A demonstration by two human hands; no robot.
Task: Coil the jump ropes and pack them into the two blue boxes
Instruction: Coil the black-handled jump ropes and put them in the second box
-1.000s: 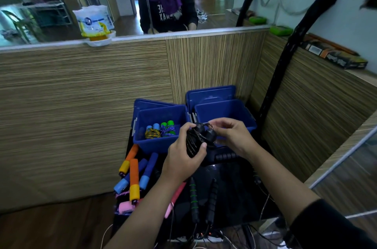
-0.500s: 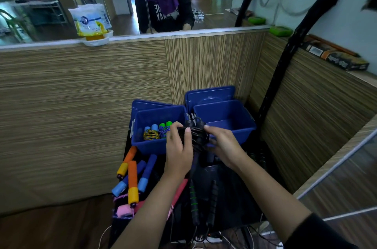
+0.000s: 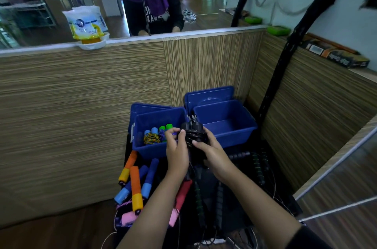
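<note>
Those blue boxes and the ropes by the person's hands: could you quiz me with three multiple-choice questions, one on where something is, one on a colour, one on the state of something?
1. Where is the coiled black jump rope?
A. Lying in the right blue box
B. Held by both hands in front of the two boxes
C. On the ledge by the mirror

2. What colours are the handle ends standing up in the left blue box?
A. Light blue and green
B. Red and white
C. Orange and pink

3. What is the state of the right blue box?
A. Shut with its lid
B. Open and packed full
C. Open, with its visible floor bare

Answers:
1. B: the left hand and the right hand both grip the bundle.
2. A: two light blue and two green ends show.
3. C: nothing shows on its floor.
</note>
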